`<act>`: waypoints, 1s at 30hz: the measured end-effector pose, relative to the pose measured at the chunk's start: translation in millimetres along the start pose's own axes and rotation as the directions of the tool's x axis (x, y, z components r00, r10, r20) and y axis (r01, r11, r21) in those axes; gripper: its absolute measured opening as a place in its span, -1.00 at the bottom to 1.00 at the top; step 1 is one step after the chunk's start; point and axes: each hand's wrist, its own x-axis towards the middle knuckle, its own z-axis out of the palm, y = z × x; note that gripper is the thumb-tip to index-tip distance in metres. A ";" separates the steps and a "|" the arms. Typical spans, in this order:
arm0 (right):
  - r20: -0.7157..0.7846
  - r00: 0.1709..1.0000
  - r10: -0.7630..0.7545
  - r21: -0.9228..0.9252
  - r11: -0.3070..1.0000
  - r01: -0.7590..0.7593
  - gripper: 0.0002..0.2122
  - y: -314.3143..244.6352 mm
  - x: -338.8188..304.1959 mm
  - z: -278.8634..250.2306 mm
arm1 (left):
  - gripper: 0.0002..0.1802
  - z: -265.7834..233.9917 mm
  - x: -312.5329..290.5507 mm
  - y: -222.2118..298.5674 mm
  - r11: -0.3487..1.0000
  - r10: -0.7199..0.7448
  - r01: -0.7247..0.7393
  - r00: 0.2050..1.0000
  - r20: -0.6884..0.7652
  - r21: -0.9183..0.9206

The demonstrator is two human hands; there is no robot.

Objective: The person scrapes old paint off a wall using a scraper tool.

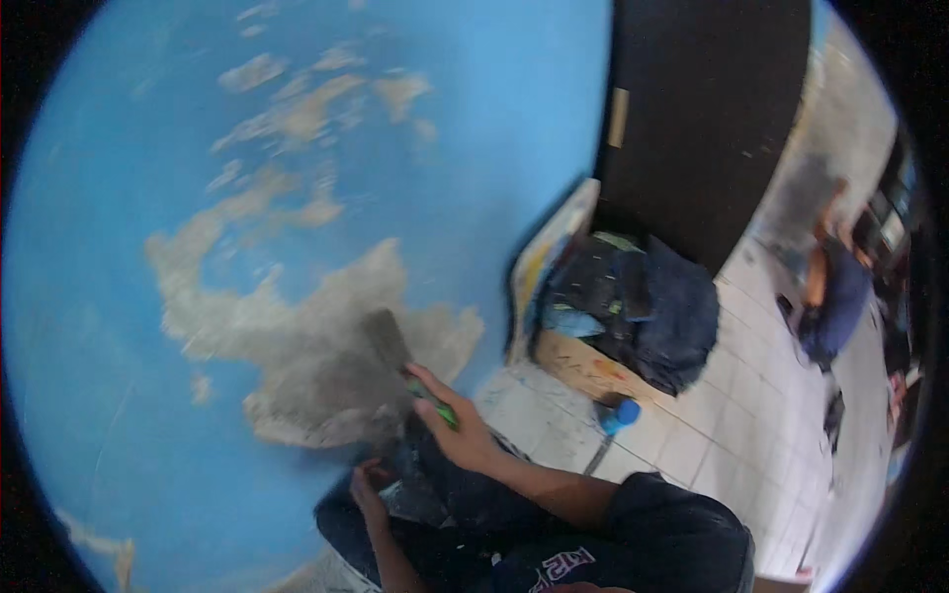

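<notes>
Head view: over there, the right hand (pixel 457 433) grips a green-handled scraper (pixel 388 339), blade at the blue wall's (pixel 494 119) grey patch (pixel 316 346); the left hand (pixel 371 484) sits lower, whether closed I can't tell.

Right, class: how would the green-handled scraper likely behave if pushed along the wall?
The green-handled scraper is probably light, since the right hand alone holds it. Its flat blade would likely stay fairly stiff, as no bend shows, though blur obscures its thickness. It may catch where ragged blue paint borders the grey patch.
</notes>
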 end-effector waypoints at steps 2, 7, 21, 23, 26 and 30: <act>0.063 0.996 0.057 -0.039 0.998 -0.055 -0.55 9.5 -9.1 -3.9 | -0.34 4.1 -0.8 9.5 1.000 0.019 -0.019 1.000 -0.024 -0.001; -0.106 0.987 -0.125 -0.156 0.982 0.108 -0.54 -27.6 50.3 -13.8 | -0.38 -1.8 -6.0 9.9 1.000 0.001 -0.001 1.000 -0.021 0.005; -0.098 0.939 -0.329 -0.554 0.802 0.223 -0.57 44.8 58.1 -23.6 | -0.49 -6.5 -5.4 10.3 0.992 -0.128 0.128 0.991 0.030 0.014; -0.060 0.941 -0.333 -0.557 0.793 0.245 -0.55 48.4 81.8 -12.4 | -0.50 -13.6 -11.3 -15.7 0.998 -0.056 0.056 0.997 0.049 -0.006; 0.018 0.944 -0.330 -0.587 0.761 0.277 -0.53 56.6 98.3 -9.4 | -0.41 -6.8 -0.9 12.1 0.995 -0.095 0.093 0.991 0.091 0.030; 0.078 0.928 -0.363 -0.651 0.687 0.323 -0.49 65.7 113.2 -11.8 | -0.32 -15.2 -9.5 41.6 0.990 -0.086 0.093 0.994 -0.065 0.106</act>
